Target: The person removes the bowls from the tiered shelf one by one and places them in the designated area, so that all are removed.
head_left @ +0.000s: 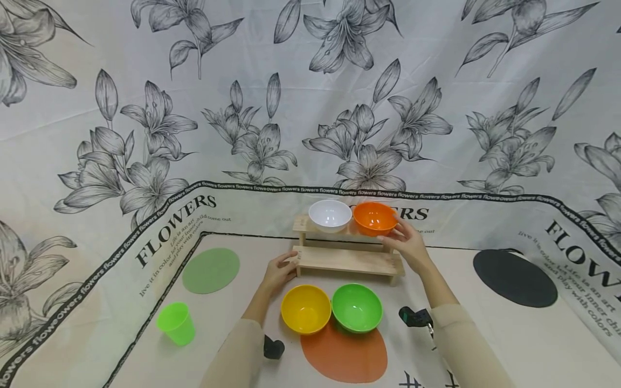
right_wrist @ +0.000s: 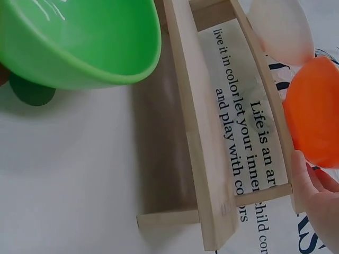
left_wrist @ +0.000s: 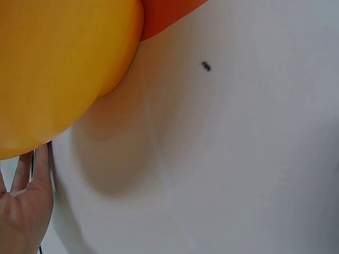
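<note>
A two-tier wooden rack (head_left: 339, 260) stands at the back of the table. On its upper tier sit a white bowl (head_left: 330, 215) and, close to its right, an orange bowl (head_left: 374, 220). My right hand (head_left: 409, 245) holds the orange bowl by its right side, with the thumb low near the tier's end. At the left end of the lower tier, my left hand (head_left: 280, 272) grips the rack; in the left wrist view its fingertips are hidden behind a yellow bowl (left_wrist: 58, 69). Beside that yellow bowl, in front of the rack, stands a green bowl (head_left: 357, 308).
An orange round mat (head_left: 344, 355) lies partly under the front bowls. Far left are a green cup (head_left: 177, 323) and a light green mat (head_left: 211, 270); a black mat (head_left: 515, 278) lies far right. A flower-printed cloth (head_left: 262, 134) hangs behind.
</note>
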Demonstrator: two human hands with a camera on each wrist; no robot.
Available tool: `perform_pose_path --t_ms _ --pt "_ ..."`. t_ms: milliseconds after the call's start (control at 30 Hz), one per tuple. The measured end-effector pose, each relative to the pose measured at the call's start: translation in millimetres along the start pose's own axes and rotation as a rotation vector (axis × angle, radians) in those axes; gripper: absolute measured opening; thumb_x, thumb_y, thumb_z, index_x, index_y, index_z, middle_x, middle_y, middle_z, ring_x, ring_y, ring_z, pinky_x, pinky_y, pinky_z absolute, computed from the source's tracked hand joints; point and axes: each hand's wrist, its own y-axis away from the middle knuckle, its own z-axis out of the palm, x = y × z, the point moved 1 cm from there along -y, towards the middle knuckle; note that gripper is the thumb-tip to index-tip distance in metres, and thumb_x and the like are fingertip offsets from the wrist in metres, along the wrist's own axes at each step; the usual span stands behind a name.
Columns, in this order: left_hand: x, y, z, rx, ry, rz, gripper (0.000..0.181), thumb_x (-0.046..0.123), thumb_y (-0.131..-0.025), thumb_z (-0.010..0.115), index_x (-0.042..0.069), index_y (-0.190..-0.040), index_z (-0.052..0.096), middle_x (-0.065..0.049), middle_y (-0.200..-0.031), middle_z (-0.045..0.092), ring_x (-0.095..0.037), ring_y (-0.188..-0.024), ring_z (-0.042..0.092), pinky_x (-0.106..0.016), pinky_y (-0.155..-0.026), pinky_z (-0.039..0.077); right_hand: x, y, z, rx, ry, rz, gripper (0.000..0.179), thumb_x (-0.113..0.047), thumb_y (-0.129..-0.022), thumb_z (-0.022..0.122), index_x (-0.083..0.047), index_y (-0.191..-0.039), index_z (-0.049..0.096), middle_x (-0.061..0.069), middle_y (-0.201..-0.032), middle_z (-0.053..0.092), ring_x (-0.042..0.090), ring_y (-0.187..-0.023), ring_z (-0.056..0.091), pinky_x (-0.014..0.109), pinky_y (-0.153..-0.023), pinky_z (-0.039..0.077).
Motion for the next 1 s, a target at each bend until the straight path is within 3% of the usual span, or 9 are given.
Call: perform_pose_path --t_ms 167,600,1000 --pt "-0.4 -0.6 -0.1 -0.004 -0.003 0.005 0.041 0.011 -0.094 0.058 0.001 -0.133 0.051 -0.027 -0.126 0.05 -0.026 -0.105 0.058 -0.044 -0.092 0.05 -2.3 -4.2 4.7 0.007 -0.031 0.035 0.082 -0.007 -0.085 0.068 -0.003 -0.15 0.017 0.03 -0.146 0.028 0.045 -0.127 0.039 0.011 -0.086 0.047" --pt "-0.2 -1.4 0.2 0.01 0.013 0.0 0.04 0.012 -0.093 0.061 0.003 -0.131 0.054 -0.025 -0.123 0.052 -0.024 -0.102 0.059 -0.04 -0.09 0.052 0.0 -0.4 10.9 0.105 -0.044 0.025 0.082 -0.005 -0.085 0.069 0.001 -0.149 0.017 0.027 -0.146 0.03 0.042 -0.125 0.042 0.006 -0.083 0.045" --pt "-0.6 -0.7 -0.4 0.003 0.012 0.011 0.041 0.013 -0.092 0.062 0.001 -0.13 0.054 -0.026 -0.124 0.053 -0.023 -0.102 0.059 -0.04 -0.09 0.052 -1.9 6.0 11.8 0.093 -0.022 -0.012 0.082 -0.005 -0.083 0.07 0.003 -0.147 0.019 0.027 -0.145 0.033 0.038 -0.12 0.046 0.009 -0.085 0.047"
